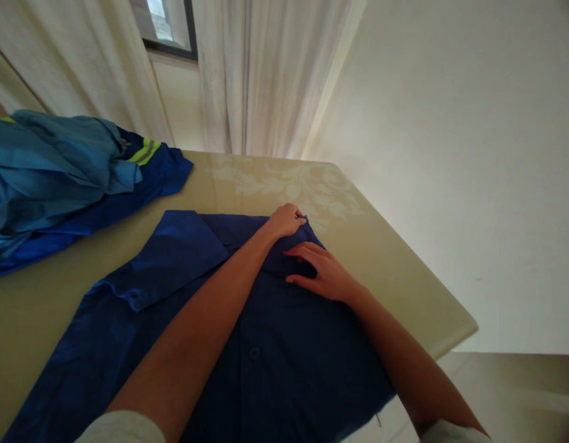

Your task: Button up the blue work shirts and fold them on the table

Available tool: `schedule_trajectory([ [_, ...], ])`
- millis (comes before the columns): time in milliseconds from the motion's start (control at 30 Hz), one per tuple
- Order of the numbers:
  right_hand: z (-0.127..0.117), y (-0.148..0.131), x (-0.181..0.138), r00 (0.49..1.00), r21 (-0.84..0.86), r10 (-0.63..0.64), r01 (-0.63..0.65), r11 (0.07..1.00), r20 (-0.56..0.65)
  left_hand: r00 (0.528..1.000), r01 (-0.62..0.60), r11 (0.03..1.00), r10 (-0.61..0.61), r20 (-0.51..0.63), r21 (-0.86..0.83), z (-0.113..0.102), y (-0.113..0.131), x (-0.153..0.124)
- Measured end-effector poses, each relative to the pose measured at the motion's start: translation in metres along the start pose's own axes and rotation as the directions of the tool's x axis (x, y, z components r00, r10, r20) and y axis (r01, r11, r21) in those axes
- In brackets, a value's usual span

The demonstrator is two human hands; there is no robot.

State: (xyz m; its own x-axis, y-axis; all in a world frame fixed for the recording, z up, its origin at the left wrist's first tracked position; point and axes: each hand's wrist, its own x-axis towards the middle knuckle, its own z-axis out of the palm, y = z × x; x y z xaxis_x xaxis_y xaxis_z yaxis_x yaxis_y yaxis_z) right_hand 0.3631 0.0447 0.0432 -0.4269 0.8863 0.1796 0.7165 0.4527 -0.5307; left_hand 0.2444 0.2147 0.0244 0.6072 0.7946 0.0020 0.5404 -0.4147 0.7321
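Observation:
A dark blue buttoned shirt (284, 357) lies spread on the table, its far edge toward the window side. One sleeve (173, 264) is folded back across the left part of the shirt. My left hand (287, 220) reaches over to the far right corner of the cloth, its fingers closed on the shirt's edge. Just nearer to me, my right hand (324, 271) rests on the shirt, with thumb and fingers apart and nothing between them. A button (254, 353) shows on the front below my left forearm.
A heap of light blue clothes (58, 166) lies on the table's left side, over a darker blue garment (173, 169) with a yellow reflective band. The beige table (395, 277) ends at a right-hand edge near a white wall. Curtains (266, 74) hang behind.

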Motion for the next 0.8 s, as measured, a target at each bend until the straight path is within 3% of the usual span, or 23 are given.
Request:
schedule_trajectory([
  [67, -0.006, 0.002, 0.0, 0.999, -0.033, 0.017, -0.017, 0.999, -0.028, 1.0, 0.011, 0.999, -0.012, 0.024, 0.036, 0.0, -0.003, 0.001],
  [167, -0.014, 0.01, -0.001, 0.982, -0.09, 0.089, -0.105, 0.99, -0.167, 0.999, -0.002, 0.998, 0.0, 0.044, 0.059, -0.002, -0.007, 0.002],
  [267, -0.016, 0.023, -0.001, 0.946, -0.151, 0.176, -0.222, 0.963, -0.272, 1.0, -0.022, 0.999, 0.022, -0.007, 0.042, -0.003, -0.009, 0.001],
  [433, -0.012, 0.049, -0.004, 0.915, -0.186, 0.337, -0.379, 0.906, -0.224, 0.995, -0.011, 0.998, 0.016, -0.1, 0.054, 0.003, -0.007, -0.004],
  [633, -0.016, 0.064, -0.009, 0.856, -0.161, 0.442, -0.492, 0.855, -0.267, 0.999, -0.051, 0.992, 0.05, 0.006, 0.116, -0.004, -0.007, -0.002],
  [800, -0.019, 0.066, -0.011, 0.837, -0.218, 0.501, -0.543, 0.811, -0.222, 0.999, 0.021, 0.984, -0.012, -0.051, 0.179, -0.002, -0.007, -0.006],
])
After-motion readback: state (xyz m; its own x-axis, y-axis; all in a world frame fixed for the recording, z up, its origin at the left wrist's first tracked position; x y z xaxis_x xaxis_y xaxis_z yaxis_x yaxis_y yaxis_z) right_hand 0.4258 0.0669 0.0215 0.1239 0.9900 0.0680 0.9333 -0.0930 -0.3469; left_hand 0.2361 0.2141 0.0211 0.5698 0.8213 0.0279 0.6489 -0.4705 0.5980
